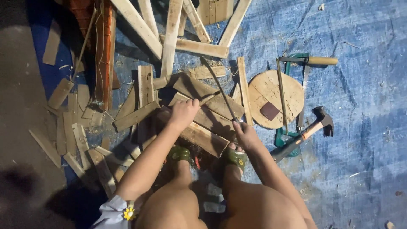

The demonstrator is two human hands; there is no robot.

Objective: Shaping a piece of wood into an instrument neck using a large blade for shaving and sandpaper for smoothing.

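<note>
I count one steel claw hammer (321, 121), one round wooden disc (275, 98), two green sandals (179, 153), and two saws (220, 88).

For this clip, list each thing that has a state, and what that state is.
Left hand: pressed down on the plank, fingers curled.
Right hand: closed around the saw handle.
Saw: held, blade lying across the plank.
Plank: flat on the scrap pile, pinned under both sandalled feet.
Hammer: lying loose on the blue tarp.
Round wooden disc: lying flat.

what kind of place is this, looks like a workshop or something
Likely an informal woodworking spot on the ground: a blue tarp as the floor, scattered wood offcuts, and a hammer beside a round wooden disc.
</note>
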